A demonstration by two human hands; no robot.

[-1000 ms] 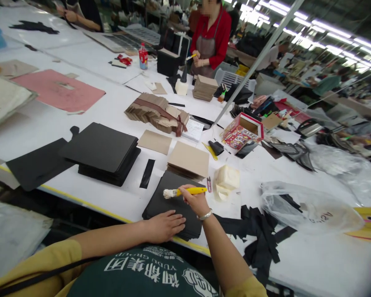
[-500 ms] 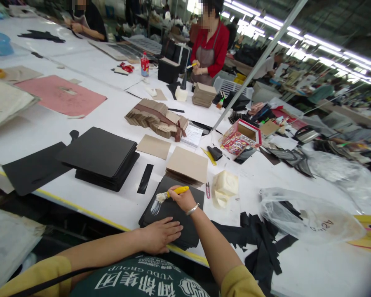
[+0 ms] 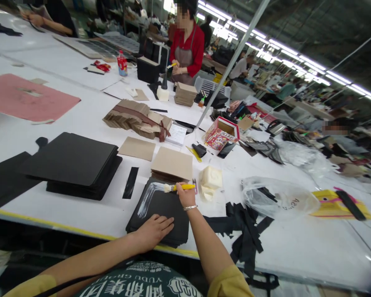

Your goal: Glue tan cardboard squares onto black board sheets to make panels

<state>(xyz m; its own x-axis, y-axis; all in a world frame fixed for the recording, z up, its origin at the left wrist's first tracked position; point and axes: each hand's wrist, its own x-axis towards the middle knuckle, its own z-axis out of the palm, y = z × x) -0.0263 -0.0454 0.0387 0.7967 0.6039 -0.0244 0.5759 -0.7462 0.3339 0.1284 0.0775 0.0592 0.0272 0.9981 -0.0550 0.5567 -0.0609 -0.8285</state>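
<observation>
My right hand is closed round the yellow handle of a glue brush. Its pale bristles touch the top sheet of a stack of black panels. White streaks of glue run up the left side of that sheet and along its far edge. My left hand lies flat on the near part of the same sheet, fingers stretched out and holding nothing. Just beyond the stack sits a pile of beige boards. A cream block-shaped container stands to the right of it.
A taller stack of black panels is on the left, with a black strip beside it. Black fabric strips and a clear plastic bag lie to the right. A slanted metal pole rises behind. A co-worker in red stands across the table.
The brush has moved away from me and right along the sheet's far edge, leaving a longer white streak. My left hand stays on the sheet. The whole view has shifted right.
</observation>
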